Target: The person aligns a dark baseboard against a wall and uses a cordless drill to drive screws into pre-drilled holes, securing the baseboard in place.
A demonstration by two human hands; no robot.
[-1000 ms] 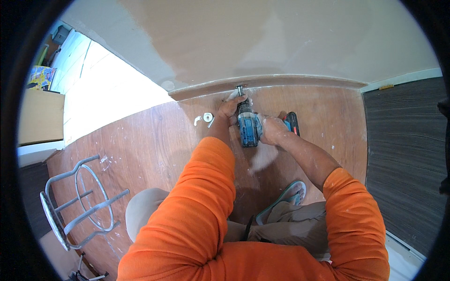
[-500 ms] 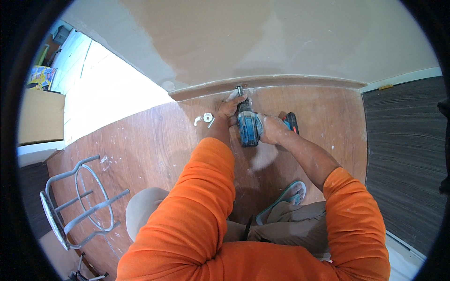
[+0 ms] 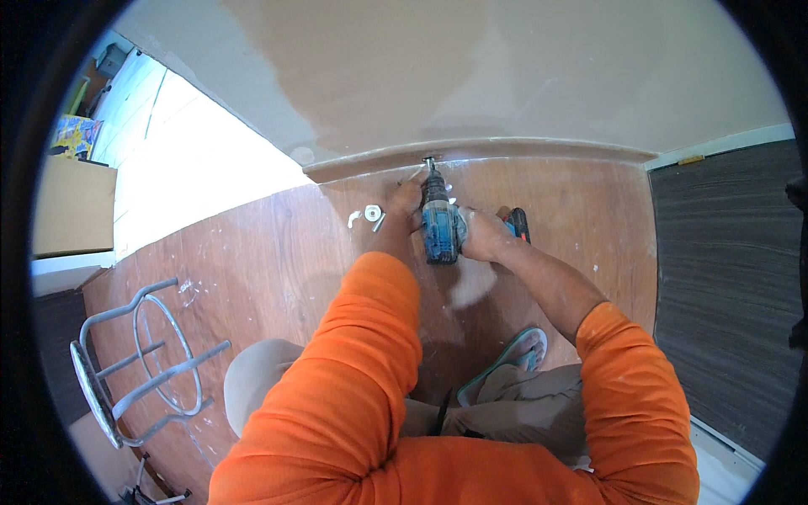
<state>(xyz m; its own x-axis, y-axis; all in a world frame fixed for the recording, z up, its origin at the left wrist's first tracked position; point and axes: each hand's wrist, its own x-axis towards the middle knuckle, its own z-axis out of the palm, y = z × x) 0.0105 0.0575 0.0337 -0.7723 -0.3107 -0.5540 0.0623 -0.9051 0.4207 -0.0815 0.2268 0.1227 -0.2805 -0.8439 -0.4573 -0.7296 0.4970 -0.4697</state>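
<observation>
I see the drill [image 3: 439, 225], a blue cordless one, lying between both hands just short of the baseboard [image 3: 539, 150], with its nose pointed at that strip and its tip touching or almost touching the strip's lower edge. My right hand [image 3: 486, 236] is wrapped shut around the drill's rear grip, on the side away from the baseboard and a little to the right of the body. My left hand [image 3: 406, 202] sits on the other side of the drill, beside its front end, fingers curled near the nose; I cannot tell whether it grips the drill or only steadies it. The two hands are close together with the tool filling the gap. Just left of the left hand, near the baseboard, a few small white fittings [image 3: 370, 216] lie on the wooden floor [image 3: 252, 269]. A second dark tool [image 3: 515, 222] lies just right of the right hand. Well away from the baseboard, at the lower left, a grey metal stool frame [image 3: 139, 362] lies on its side. A sandal [image 3: 513, 362] shows under my orange sleeves [image 3: 362, 370].
</observation>
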